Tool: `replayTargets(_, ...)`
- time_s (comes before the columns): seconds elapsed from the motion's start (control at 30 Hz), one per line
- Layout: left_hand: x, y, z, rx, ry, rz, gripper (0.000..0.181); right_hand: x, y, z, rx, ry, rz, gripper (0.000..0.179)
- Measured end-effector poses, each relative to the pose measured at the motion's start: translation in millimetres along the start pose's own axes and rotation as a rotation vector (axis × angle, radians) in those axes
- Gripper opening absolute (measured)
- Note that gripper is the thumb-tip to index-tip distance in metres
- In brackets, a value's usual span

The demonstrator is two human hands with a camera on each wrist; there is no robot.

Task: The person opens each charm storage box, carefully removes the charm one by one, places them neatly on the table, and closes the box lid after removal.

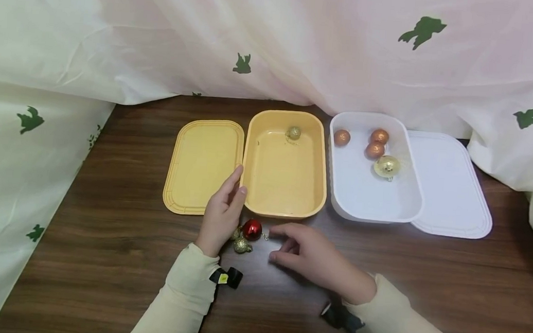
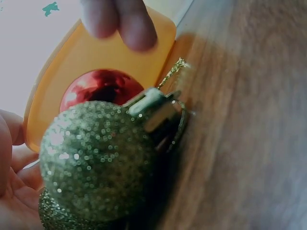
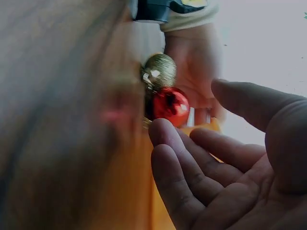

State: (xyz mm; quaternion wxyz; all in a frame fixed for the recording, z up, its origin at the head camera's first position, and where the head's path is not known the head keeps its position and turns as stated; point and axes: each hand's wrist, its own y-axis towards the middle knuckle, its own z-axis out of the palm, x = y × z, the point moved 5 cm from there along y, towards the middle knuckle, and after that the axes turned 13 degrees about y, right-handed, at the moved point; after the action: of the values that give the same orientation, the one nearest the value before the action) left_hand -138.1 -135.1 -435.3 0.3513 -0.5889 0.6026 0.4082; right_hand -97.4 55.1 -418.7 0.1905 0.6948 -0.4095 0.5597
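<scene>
My left hand [image 1: 222, 212] is at the front left corner of the yellow box [image 1: 283, 209], fingers extended along its side. Just right of that hand, a shiny red Christmas bauble [image 1: 252, 229] lies on the table beside a glittery gold-green bauble [image 1: 242, 245]. A second glittery bauble [image 1: 236, 233] is partly hidden behind them. To the right of the red bauble, my right hand [image 1: 309, 252] has its thumb and fingers apart with nothing between them. In the right wrist view its fingertips appear close to the red bauble [image 3: 171, 106]; contact cannot be told.
Inside the yellow box sits a small gold bauble [image 1: 294, 133]. The white box [image 1: 375, 210] holds several copper balls [image 1: 375, 150] and a gold ornament [image 1: 387, 166]. A yellow lid [image 1: 203, 167] lies left, a white lid [image 1: 453, 184] right. A patterned curtain [image 1: 275, 38] hangs behind.
</scene>
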Motion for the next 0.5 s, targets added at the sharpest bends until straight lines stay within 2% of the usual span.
replayTargets(0.2, 0.2, 0.0, -0.5, -0.002, 0.015, -0.001, 0.049, 21.5, -10.9, -18.9, -0.045, -0.015, -0.067, 0.035)
replayTargets(0.37, 0.2, 0.0, -0.6, -0.004, 0.008, 0.002, 0.049, 40.9, -10.3, -38.5, -0.125, -0.027, -0.154, 0.029)
replayTargets(0.5, 0.0, -0.6, -0.7, -0.003, 0.005, 0.001, 0.049, 47.6, -4.9, -51.6, -0.194, -0.014, -0.152, 0.022)
